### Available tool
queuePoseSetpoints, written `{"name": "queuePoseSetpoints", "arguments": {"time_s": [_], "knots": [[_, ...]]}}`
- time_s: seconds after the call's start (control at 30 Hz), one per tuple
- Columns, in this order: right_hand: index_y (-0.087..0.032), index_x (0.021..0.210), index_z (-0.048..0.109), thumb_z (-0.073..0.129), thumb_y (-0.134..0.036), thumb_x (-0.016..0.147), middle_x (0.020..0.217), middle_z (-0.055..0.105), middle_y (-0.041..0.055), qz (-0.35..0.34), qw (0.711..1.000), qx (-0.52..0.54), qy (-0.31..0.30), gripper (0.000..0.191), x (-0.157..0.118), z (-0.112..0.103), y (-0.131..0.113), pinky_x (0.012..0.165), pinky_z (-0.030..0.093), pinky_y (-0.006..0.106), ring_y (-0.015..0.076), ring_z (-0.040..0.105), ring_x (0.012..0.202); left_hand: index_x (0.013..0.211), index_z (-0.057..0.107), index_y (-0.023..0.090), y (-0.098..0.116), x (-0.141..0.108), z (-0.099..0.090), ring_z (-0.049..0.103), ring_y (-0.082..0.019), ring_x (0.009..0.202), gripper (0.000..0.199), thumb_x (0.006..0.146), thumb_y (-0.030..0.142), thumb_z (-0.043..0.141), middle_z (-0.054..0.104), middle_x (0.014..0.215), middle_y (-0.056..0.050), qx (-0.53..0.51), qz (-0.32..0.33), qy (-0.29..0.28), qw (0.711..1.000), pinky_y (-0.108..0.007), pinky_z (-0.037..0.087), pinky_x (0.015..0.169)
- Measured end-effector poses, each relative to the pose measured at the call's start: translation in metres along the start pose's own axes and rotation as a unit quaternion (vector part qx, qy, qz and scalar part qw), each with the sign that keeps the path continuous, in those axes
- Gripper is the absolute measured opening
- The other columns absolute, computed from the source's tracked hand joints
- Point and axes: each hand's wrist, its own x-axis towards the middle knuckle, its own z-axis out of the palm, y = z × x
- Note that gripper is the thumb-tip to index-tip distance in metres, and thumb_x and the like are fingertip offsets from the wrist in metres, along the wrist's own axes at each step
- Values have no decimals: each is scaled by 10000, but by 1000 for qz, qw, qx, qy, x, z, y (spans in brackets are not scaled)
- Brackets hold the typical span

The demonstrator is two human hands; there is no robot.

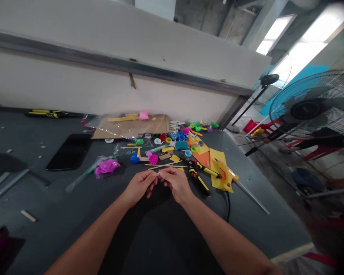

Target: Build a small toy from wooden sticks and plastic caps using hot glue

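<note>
A dark grey worktable spreads around both forearms, with a standing fan well off beyond the right hand. Ahead of the hands lies a scatter of craft supplies: a cardboard sheet, coloured bottle caps and, just past the right hand, a yellow hot glue gun on yellow card beside a yellow-and-black utility knife. Past the left hand sits a pink bundle in clear plastic. No finished build shows; most pieces lie loose. The forearms reach forward, wrists angled inward. The left hand and right hand nearly meet, their fingers curled almost closed, tips pinching something thin and pale, possibly a wooden stick, though it is too small to tell, just short of some loose sticks.
</note>
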Motion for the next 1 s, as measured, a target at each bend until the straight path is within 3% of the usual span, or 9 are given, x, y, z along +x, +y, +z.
{"name": "queuePoseSetpoints", "arguments": {"time_s": [0.17,0.37,0.53,0.63,0.73,0.83,1.0], "knots": [[-163,677,682,700,-231,585,571,616,-13,-38,998,-45,38,116,2,0,2,449,328,203,96,503,519,650,482,181,2,-2,0,444,-88,393,361,866,447,367,443,518,55,171,29,27,984,-211,345,412],[-165,655,676,663,-223,600,523,590,-27,-44,991,-116,46,82,1,1,3,438,329,207,86,459,466,680,489,195,8,-7,3,536,-163,653,384,913,394,257,551,667,-14,378,112,56,917,-271,369,620],[-164,671,677,659,-230,615,540,603,-24,-54,988,-136,38,89,-1,1,5,438,339,206,78,450,451,777,508,199,5,-8,8,536,-192,707,345,914,360,236,585,757,-46,451,104,35,886,-300,349,659],[-169,687,684,648,-242,646,546,609,-17,-54,986,-154,25,91,-1,-1,5,432,341,210,89,467,460,692,466,203,4,-6,4,497,-173,642,339,900,370,255,533,668,-18,410,87,33,907,-288,334,623],[-195,790,706,648,-251,682,671,658,1,-117,968,-221,-12,134,-1,-5,0,503,406,226,117,544,563,611,410,200,4,-2,-5,424,-135,550,349,873,403,300,429,575,21,288,59,7,956,-259,320,554],[-243,918,699,659,-228,706,830,681,13,-228,920,-313,-55,216,-3,-8,-6,625,455,248,146,601,728,603,390,198,6,-1,-13,296,-91,440,350,843,451,351,318,516,64,154,-4,-44,987,-229,258,451],[-244,798,713,668,-232,745,763,690,10,-324,855,-397,-79,70,-7,-7,-12,701,458,272,158,618,758,634,409,184,9,-5,-17,247,-61,412,353,814,487,427,313,520,79,76,-52,-114,989,-204,188,399]]}}
